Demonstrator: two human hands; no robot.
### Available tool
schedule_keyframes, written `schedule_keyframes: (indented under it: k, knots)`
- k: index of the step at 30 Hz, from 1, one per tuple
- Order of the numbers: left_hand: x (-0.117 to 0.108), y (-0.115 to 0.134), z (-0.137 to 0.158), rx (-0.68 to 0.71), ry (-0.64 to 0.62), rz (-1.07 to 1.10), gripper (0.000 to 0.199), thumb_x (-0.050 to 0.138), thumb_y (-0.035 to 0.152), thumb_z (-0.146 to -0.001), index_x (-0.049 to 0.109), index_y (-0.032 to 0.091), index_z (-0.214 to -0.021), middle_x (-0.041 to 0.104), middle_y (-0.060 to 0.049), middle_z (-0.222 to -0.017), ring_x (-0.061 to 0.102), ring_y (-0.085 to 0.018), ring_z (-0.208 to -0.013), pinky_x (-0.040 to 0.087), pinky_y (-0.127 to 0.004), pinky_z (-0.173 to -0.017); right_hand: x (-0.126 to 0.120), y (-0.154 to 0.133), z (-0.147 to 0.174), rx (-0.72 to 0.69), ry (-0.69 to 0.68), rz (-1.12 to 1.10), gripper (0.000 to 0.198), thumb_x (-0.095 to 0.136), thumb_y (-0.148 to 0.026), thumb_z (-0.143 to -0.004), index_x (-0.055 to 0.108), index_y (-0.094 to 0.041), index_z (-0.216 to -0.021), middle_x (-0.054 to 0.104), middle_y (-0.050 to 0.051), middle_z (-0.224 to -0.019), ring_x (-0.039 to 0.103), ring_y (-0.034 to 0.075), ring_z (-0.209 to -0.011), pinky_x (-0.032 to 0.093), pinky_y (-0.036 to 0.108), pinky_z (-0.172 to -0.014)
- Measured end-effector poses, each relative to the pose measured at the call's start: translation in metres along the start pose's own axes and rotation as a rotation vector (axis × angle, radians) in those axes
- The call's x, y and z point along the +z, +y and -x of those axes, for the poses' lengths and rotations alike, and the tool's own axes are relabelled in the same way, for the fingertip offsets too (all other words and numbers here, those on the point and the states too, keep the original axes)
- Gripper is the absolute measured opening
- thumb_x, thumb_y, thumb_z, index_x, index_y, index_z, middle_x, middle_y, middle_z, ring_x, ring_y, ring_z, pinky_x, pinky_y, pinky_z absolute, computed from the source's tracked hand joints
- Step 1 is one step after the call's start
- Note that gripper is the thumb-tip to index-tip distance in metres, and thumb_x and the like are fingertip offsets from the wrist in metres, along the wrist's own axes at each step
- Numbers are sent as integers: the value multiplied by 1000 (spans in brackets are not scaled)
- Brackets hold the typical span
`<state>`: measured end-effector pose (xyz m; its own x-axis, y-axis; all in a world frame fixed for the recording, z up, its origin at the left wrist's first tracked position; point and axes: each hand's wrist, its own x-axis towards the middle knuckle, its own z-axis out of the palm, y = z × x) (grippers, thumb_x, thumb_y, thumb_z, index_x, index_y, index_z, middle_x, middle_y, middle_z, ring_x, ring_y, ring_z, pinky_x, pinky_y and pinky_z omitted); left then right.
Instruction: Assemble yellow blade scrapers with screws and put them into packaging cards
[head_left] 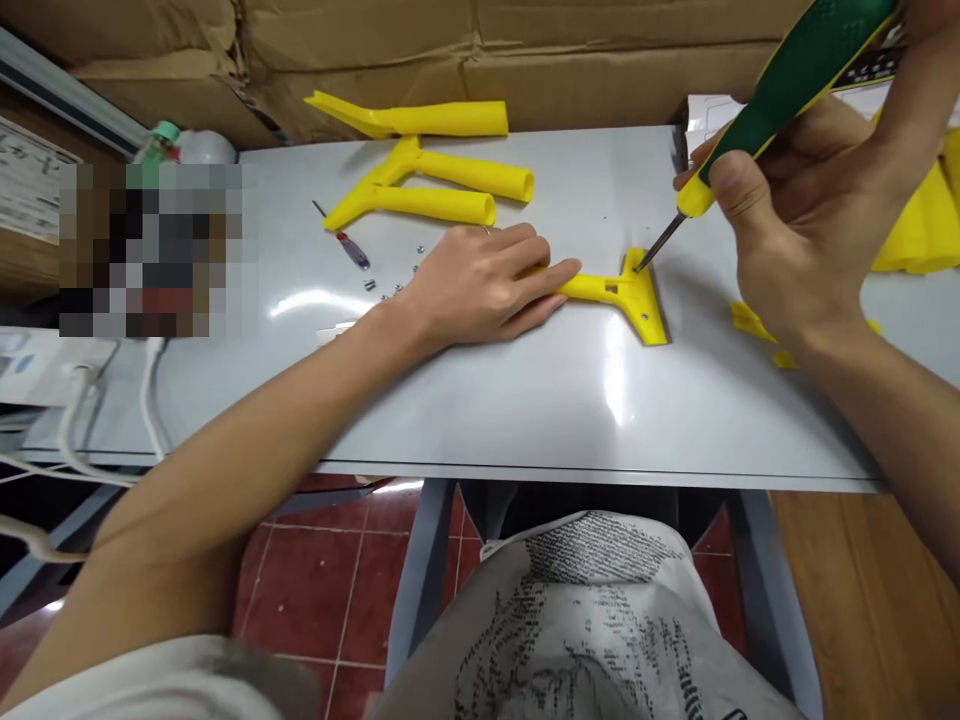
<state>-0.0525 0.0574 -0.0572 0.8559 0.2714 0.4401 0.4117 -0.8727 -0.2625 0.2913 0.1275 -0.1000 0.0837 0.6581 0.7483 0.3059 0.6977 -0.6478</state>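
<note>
A yellow plastic scraper (pixel 637 300) lies on the table, its wide head to the right with a blade edge along it. My left hand (pixel 487 280) is closed over the scraper's handle and presses it to the tabletop. In my right hand (pixel 787 220) is a green and yellow screwdriver (pixel 780 90), held at a slant. Its tip meets the upper part of the scraper head, where a screw hole sits. A small screw (pixel 644 316) shows in the lower part of the head.
Several yellow handles (pixel 450 120) lie at the back of the white table (pixel 465 420). Left of my hand are a small screwdriver (pixel 352 250) and loose screws (pixel 369 285). Yellow pieces (pixel 754 322) lie at right. Cardboard boxes (pixel 360 60) stand behind; white cables (pixel 154 400) run at left.
</note>
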Motion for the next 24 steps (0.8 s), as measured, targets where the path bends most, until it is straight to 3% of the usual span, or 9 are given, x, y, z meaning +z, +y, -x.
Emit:
schedule_keyframes:
  k: [3, 5, 8, 10, 14, 17, 21, 23, 24]
  knots:
    - [-1, 1, -1, 1, -8, -24, 40, 50, 44, -115, 66, 27, -147, 74, -8, -97, 75, -27, -89, 52, -39, -71, 4, -22, 5, -233, 124, -11, 126, 52, -117, -73, 15, -50, -173, 63, -5, -101, 73, 13, -77, 68, 38, -77]
    - [-2, 2, -1, -10, -18, -13, 39, 51, 44, -115, 67, 27, -146, 75, -9, -98, 76, -28, -90, 52, -40, -70, -3, -56, 12, -228, 29, -20, 115, 63, -109, -77, 25, -53, -170, 65, -6, -105, 77, 16, -86, 69, 42, -83]
    - [-2, 3, -1, -53, -35, 63, 40, 51, 46, -114, 69, 29, -146, 76, -10, -99, 76, -30, -94, 53, -42, -74, -16, -96, 20, -61, -249, 5, 80, 78, -80, -96, 40, -62, -164, 67, -7, -123, 81, 20, -112, 67, 50, -102]
    - [-1, 3, -1, -79, -44, 118, 40, 50, 47, -114, 69, 30, -146, 76, -10, -100, 76, -31, -96, 54, -44, -77, -14, -96, 20, -190, -161, -46, 85, 76, -85, -94, 32, -67, -164, 69, -10, -121, 79, 17, -107, 68, 50, -103]
    - [-2, 3, -1, -75, -45, 96, 41, 48, 47, -114, 69, 29, -145, 76, -11, -99, 76, -30, -95, 54, -43, -75, 3, -60, 12, -314, -30, -132, 89, 61, -98, -93, 31, -58, -167, 71, -6, -110, 75, 15, -87, 72, 47, -88]
    - [-2, 3, -2, -51, -45, 50, 42, 48, 46, -115, 68, 28, -146, 75, -11, -98, 75, -29, -92, 52, -42, -72, 3, -59, 11, -250, -72, -99, 96, 63, -99, -90, 28, -58, -169, 70, -5, -117, 76, 16, -91, 73, 52, -94]
    - [-3, 3, -2, -54, -53, 81, 42, 48, 45, -115, 68, 28, -147, 76, -11, -100, 76, -30, -94, 54, -42, -74, -12, -108, 13, -151, -251, -133, 89, 70, -92, -92, 37, -59, -168, 76, -4, -129, 79, 21, -114, 71, 55, -111]
    - [-3, 3, -2, -60, -64, 91, 42, 47, 45, -115, 67, 28, -148, 76, -11, -102, 77, -31, -96, 55, -43, -76, -17, -133, 13, 82, -329, -97, 76, 75, -75, -100, 46, -54, -167, 77, -3, -134, 80, 21, -123, 66, 58, -122]
    - [-3, 3, -2, -61, -70, 89, 42, 47, 46, -115, 67, 29, -148, 76, -11, -102, 77, -31, -96, 56, -43, -76, -18, -142, 13, 118, -329, -97, 69, 76, -70, -102, 50, -54, -164, 78, -4, -135, 81, 21, -125, 65, 58, -123]
